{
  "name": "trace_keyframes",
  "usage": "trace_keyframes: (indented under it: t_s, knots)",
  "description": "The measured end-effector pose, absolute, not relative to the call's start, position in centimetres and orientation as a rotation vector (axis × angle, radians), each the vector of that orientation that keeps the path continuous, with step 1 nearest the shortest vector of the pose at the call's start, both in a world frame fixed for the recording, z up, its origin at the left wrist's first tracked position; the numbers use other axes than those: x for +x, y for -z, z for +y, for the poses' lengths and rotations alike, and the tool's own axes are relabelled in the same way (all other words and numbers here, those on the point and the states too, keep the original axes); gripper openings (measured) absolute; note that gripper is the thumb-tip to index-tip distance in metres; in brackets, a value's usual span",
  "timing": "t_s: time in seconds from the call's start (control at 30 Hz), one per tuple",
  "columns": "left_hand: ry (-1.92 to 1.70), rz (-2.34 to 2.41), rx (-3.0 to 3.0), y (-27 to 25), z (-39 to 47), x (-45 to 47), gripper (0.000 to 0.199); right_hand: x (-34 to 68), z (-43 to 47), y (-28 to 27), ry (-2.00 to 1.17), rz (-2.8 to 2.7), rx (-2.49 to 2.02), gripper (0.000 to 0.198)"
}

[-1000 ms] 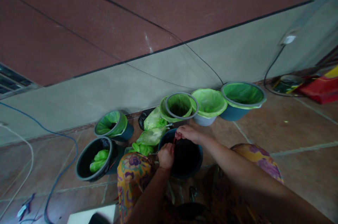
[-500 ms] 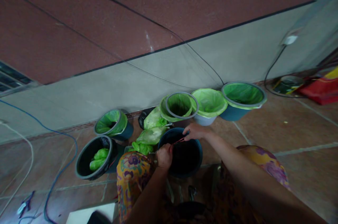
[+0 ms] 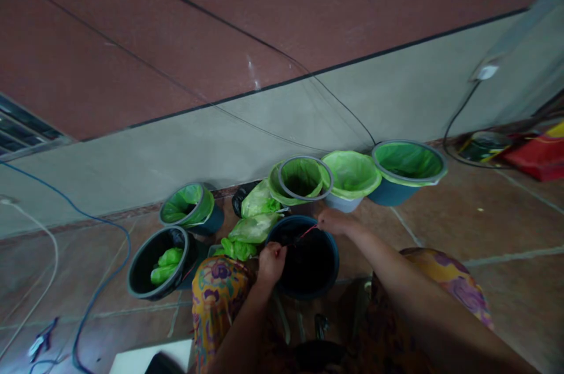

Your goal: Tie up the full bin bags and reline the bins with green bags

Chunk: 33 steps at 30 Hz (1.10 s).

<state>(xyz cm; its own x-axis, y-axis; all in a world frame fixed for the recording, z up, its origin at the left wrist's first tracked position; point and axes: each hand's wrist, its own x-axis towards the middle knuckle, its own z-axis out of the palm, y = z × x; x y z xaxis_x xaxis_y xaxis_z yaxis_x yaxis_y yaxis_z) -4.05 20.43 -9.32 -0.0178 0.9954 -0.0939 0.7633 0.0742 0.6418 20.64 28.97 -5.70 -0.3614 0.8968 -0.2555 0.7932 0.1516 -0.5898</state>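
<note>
A dark blue bucket (image 3: 337, 253) with a black inside stands between my knees. Over its mouth a thin red string (image 3: 309, 231) runs between my two hands, darker toward the left end. My left hand (image 3: 271, 261) is closed on that end at the bucket's left rim. My right hand (image 3: 335, 222), at the far right rim, pinches the other end. Whether the string joins anything inside the bucket is too dark to tell.
Along the wall are a grey-rimmed bin (image 3: 332, 181), a pale bin (image 3: 346, 202) and a blue bin (image 3: 394, 192), all with green liners. Left lie green bags (image 3: 253, 227), another lined bin (image 3: 214, 218) and a black bucket (image 3: 132, 277). A blue cable (image 3: 103, 289) crosses the tiles.
My hands have moved apart, the right one up and rightward, the left slightly left. More of the red string now shows, stretched between them.
</note>
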Motion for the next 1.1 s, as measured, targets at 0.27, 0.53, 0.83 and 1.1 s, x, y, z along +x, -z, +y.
trace_keyframes:
  t_s: [0.27, 0.53, 0.83, 1.1]
  knots:
    - [-0.982, 1.361, 0.740, 7.9, 21.5, -2.0, 0.041, 18.7, 28.6, 2.4, -1.110, -2.287, -1.350, 0.029]
    - [-0.959, 1.270, 0.726, 7.8, 21.5, -1.5, 0.040, 15.9, 27.0, 2.0, -1.300, -2.162, -1.066, 0.027]
    - [-0.928, 1.394, 1.073, 9.9, 21.0, -1.0, 0.059, 12.8, 25.9, 4.5, -1.568, -1.665, -1.238, 0.038]
    - [-1.090, 1.512, 0.988, 11.4, 21.4, -0.5, 0.051, 12.2, 24.2, 10.1, -0.884, -2.247, -1.708, 0.043]
